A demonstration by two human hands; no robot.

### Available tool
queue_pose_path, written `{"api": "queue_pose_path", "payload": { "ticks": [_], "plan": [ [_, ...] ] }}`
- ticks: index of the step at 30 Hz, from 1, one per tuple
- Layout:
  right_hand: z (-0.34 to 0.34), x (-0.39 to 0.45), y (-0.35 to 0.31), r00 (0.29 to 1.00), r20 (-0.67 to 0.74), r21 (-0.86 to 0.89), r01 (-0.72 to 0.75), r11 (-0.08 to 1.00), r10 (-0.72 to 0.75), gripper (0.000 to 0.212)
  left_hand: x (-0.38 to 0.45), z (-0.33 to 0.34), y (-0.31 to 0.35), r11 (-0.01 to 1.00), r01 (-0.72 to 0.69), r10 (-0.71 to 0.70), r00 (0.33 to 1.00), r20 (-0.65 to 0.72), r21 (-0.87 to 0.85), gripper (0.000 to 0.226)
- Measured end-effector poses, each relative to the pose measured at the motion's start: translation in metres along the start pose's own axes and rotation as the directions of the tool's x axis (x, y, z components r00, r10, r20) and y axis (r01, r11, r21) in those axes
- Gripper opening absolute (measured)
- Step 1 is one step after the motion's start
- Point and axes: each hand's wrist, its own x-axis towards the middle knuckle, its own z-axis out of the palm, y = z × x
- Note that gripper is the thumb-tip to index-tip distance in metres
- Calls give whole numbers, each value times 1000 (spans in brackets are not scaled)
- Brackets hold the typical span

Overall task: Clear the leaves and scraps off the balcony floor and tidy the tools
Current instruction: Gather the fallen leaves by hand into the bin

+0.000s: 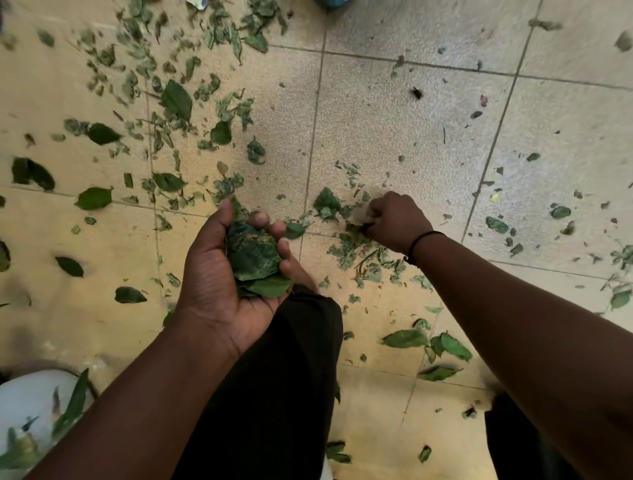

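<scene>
Leaves (255, 255), a soft green bunch, cupped in left hand (226, 274) with fingers curled round. Just past that bunch, right hand (394, 221) pinching small scraps (354, 228) off tiled floor (394, 113). Many more scattered beyond the bunch. Probably light, thin, easy to tear. Best pinched at edges or scooped together.

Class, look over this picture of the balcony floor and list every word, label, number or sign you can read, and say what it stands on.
None can be read. The blue-green scrap at the top edge is cut off and blurred, so any print on it cannot be made out. The black wristband, the green leaves held in the left hand, the right hand and the beige floor tiles show no text.
</scene>
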Motion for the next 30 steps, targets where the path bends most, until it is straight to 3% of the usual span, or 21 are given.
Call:
{"api": "queue_pose_path", "payload": {
  "ticks": [2,7,13,19,23,25,30],
  "plan": [
    [-2,5,-22,991,-15,-124,127,984,-130,17,0,-3,0,1000,1,-1,1000,-6,6,34],
    [8,31,-70,948,3,-446,286,848,-318,32,0,-8,3,1000,-11,11,1000,-2,-12,33],
    [15,47,-76,964,-9,-294,253,922,-267,38,0,-11,2,997,-75,75,997,-18,34,34],
    [9,36,-56,978,48,-333,209,919,-205,28,0,-13,2,986,-150,154,986,-58,69,33],
    [25,22,-76,916,122,-263,401,878,-381,19,1,-22,6,980,-186,194,975,-111,78,34],
    [41,20,-91,871,178,-314,492,812,-458,19,1,-26,10,978,-199,206,969,-133,65,35],
    [64,27,-113,869,151,-438,487,756,-472,29,1,-33,19,977,-210,211,965,-154,26,37]
  ]
}}
